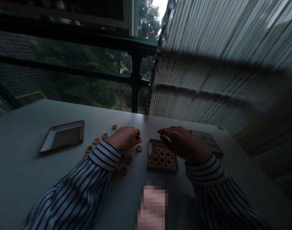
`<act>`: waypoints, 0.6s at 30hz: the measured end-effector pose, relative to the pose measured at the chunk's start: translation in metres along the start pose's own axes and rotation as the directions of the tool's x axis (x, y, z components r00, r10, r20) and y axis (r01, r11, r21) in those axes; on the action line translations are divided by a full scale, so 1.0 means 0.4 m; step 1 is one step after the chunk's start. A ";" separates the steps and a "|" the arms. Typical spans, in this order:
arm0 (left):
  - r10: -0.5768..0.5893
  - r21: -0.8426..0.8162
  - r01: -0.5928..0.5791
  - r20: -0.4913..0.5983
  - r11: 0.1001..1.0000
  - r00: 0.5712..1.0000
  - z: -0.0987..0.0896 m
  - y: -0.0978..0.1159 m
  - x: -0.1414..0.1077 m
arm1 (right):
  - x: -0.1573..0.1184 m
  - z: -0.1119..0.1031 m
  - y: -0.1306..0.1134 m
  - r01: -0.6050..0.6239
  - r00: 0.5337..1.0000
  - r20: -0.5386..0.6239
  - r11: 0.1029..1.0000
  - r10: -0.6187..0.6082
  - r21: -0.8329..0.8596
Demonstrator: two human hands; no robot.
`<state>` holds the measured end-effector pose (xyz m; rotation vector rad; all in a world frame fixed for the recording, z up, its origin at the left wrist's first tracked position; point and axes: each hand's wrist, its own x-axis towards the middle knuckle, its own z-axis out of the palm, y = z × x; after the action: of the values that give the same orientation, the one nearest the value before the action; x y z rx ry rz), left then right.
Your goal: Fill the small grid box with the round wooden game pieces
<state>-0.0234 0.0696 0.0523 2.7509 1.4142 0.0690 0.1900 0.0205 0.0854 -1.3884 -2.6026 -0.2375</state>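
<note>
Round wooden pieces with red or dark characters lie loose on the white table; one red-marked piece is left of a shallow box. Inside the box, several pieces stand in rows, dark characters up. My left hand is over the loose pieces, its fingers curled down and closed at a piece partly hidden by the fingertips. Above the box's right back part hovers my right hand, palm down, fingers stretched to the left with a gap to the thumb, holding nothing visible. It hides part of the box.
An open, tray-like lid lies at the left of the table. Behind my right hand is a flat printed box or booklet. A railing and window stand beyond the far edge, with a striped curtain at the right.
</note>
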 end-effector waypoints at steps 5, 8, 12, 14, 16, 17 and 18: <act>0.025 -0.031 -0.027 -0.063 0.999 0.998 -0.003 0.004 -0.004 | -0.001 -0.002 -0.002 0.003 1.000 0.006 1.000 -0.003 0.003; 0.054 -0.074 -0.061 -0.089 0.995 0.995 -0.001 0.004 -0.004 | 0.000 -0.003 -0.004 -0.008 1.000 0.007 1.000 0.008 -0.007; 0.069 -0.133 -0.083 -0.107 0.988 0.992 -0.002 0.007 -0.005 | 0.001 -0.003 -0.003 -0.008 1.000 0.016 1.000 0.009 -0.002; 0.054 -0.161 -0.071 -0.105 0.984 0.993 -0.006 0.012 -0.006 | 0.002 -0.001 -0.002 -0.004 1.000 0.016 1.000 0.004 0.001; 0.036 -0.193 -0.056 -0.102 0.980 0.994 -0.013 0.019 -0.009 | 0.002 0.000 -0.001 -0.002 1.000 0.013 1.000 0.002 0.002; 0.033 -0.209 -0.054 -0.102 0.976 0.994 -0.016 0.023 -0.010 | 0.001 0.001 -0.001 0.000 1.000 0.012 1.000 0.000 0.001; 0.035 -0.223 -0.057 -0.103 0.973 0.994 -0.020 0.027 -0.011 | 0.001 0.001 -0.001 0.000 1.000 0.010 1.000 0.000 0.000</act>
<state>-0.0177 0.0597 0.0609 2.6248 1.2744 0.3497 0.1895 0.0208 0.0853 -1.3930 -2.6107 -0.2310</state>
